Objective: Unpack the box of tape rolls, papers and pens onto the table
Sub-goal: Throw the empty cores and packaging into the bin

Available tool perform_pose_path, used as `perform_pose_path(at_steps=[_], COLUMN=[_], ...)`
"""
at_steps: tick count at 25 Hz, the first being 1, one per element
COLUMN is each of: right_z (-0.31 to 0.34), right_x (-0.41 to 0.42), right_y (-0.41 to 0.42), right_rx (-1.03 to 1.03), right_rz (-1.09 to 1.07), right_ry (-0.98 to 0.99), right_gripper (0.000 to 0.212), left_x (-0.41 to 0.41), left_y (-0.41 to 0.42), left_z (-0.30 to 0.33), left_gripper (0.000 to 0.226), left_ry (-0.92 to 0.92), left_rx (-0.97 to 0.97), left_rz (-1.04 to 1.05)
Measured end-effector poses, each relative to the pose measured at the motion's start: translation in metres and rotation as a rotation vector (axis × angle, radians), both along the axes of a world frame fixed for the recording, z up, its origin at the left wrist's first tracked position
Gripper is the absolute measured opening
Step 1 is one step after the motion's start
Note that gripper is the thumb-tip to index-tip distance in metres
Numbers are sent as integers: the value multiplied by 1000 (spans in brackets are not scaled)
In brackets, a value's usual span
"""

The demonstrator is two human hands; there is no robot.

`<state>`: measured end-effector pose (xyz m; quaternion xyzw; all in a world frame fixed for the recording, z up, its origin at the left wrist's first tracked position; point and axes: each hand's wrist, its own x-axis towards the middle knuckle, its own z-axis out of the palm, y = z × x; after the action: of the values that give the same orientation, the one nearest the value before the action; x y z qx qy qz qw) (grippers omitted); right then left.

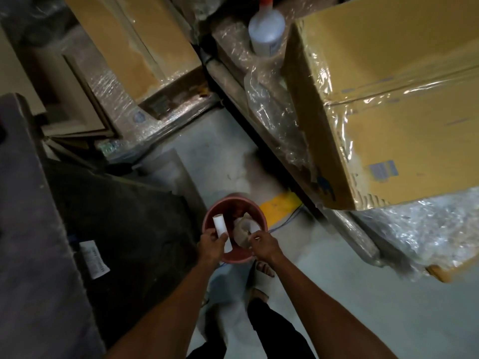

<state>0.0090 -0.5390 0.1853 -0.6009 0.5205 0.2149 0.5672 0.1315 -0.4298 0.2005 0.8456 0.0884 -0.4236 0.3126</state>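
Observation:
A round red bucket stands on the grey floor just in front of my feet. My left hand is over its near rim and grips a white paper roll that points up and away. My right hand is over the bucket's right side, fingers pinched on crumpled pale paper that lies inside the bucket. No tape rolls or pens are visible.
A large cardboard box wrapped in clear film looms at the right. Another wrapped box stands at the back left. A white spray bottle sits between them. A dark counter runs along the left. A yellow floor mark lies beyond the bucket.

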Motion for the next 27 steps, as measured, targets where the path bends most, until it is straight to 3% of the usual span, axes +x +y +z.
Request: perform_pose_path(at_steps=[3,6,10,13,21,27], right_z=[-18,-19,27,77,205,279], right_x=[14,10,6,15,55,111], right_y=[-4,1,4,6,22,53], right_rx=[23,113,224,243,193,111], right_rz=[44,-226,-396,-416,-449,-433], right_ry=[-30,-22,-36,-70,-307,-494], right_gripper=[42,40,26,18,20,16], left_x=[3,-1,-2,2,17,52], left_y=[2,14,9,8,11,47], left_z=[-27,-43,13,56,189,256], left_gripper=[40,40,32,8,20,23], left_ry=[47,126,147,90,-194,-289], left_rx=[-7,55,40,-24,-241,-411], left_rz=[14,49,69,50,-117,46])
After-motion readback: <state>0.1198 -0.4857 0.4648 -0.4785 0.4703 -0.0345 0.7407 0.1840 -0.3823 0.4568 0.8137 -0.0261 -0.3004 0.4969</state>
